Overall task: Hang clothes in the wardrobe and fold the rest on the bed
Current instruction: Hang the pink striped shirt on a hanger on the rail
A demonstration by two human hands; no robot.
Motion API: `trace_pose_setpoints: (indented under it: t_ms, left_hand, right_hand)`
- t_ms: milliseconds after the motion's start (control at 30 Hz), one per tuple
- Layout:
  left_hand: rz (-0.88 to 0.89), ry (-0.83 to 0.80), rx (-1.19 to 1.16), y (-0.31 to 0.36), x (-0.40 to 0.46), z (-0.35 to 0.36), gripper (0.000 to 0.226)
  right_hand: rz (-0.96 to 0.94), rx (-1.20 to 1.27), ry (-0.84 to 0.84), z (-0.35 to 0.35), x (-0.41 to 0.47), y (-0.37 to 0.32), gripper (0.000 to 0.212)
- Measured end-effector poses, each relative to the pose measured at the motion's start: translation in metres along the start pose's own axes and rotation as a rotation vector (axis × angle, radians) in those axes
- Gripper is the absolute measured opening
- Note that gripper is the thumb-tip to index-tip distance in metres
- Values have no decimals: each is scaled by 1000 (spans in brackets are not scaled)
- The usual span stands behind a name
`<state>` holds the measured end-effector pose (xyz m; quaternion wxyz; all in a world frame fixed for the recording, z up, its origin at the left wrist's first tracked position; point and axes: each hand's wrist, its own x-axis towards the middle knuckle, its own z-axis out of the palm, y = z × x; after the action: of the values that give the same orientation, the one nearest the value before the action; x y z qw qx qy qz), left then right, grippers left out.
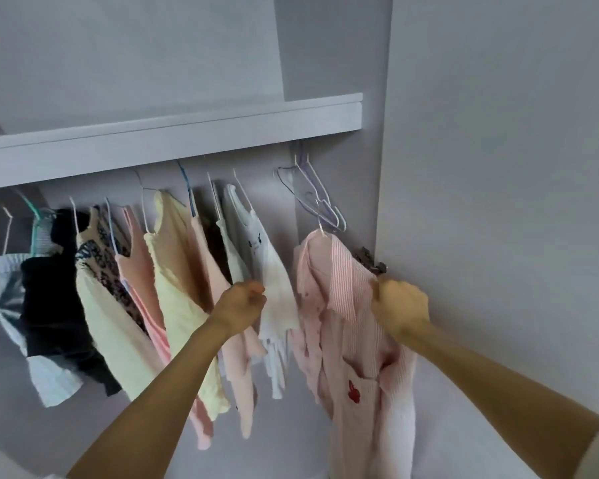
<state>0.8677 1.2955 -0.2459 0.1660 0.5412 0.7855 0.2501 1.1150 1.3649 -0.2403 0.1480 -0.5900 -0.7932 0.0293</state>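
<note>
A pink striped shirt [346, 305] with a small red motif on its pocket hangs on a white hanger at the right end of the wardrobe rail. My right hand [400, 305] grips the shirt's right shoulder near the collar. My left hand [244, 304] is curled round the edge of a white top [274, 271] hanging just left of the shirt. Further left hang a peach top [218, 292], a pale yellow top [177, 271], a patterned garment, a black garment [54, 305] and a light blue one [6, 288].
Several empty white and lilac hangers [320, 202] hang at the rail's right end, above the shirt. A grey shelf [173, 140] runs above the rail. The open wardrobe door [498, 202] stands at right, its metal hinge [370, 261] just behind the shirt.
</note>
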Motion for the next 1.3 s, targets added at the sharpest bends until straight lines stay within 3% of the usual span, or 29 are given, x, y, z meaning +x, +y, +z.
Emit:
trace_pose_setpoints:
  t_ms: [133, 333, 533, 633, 800, 933, 1067, 1300]
  left_hand:
    - [35, 90, 108, -2, 20, -6, 22]
    - [129, 171, 399, 19, 56, -9, 51]
    - [124, 79, 652, 24, 112, 3, 63]
    - [95, 47, 626, 14, 129, 11, 60]
    - [139, 132, 642, 1, 133, 16, 56]
    - [144, 173, 656, -7, 129, 18, 57]
    - [103, 150, 643, -10, 123, 15, 60]
    - [89, 145, 555, -11, 81, 18, 59]
  right_hand:
    - [-192, -140, 9, 1, 42, -38, 25]
    - [-259, -86, 121, 15, 101, -65, 24]
    - [-307, -20, 248, 26, 156, -89, 25]
    - [-311, 6, 260, 32, 182, -108, 26]
    - [-307, 38, 246, 44, 216, -126, 25]
    - [-305, 52, 157, 56, 224, -137, 26]
    - [-272, 133, 69, 62, 216, -144, 25]
    - [-206, 373, -29, 82, 158, -110, 44]
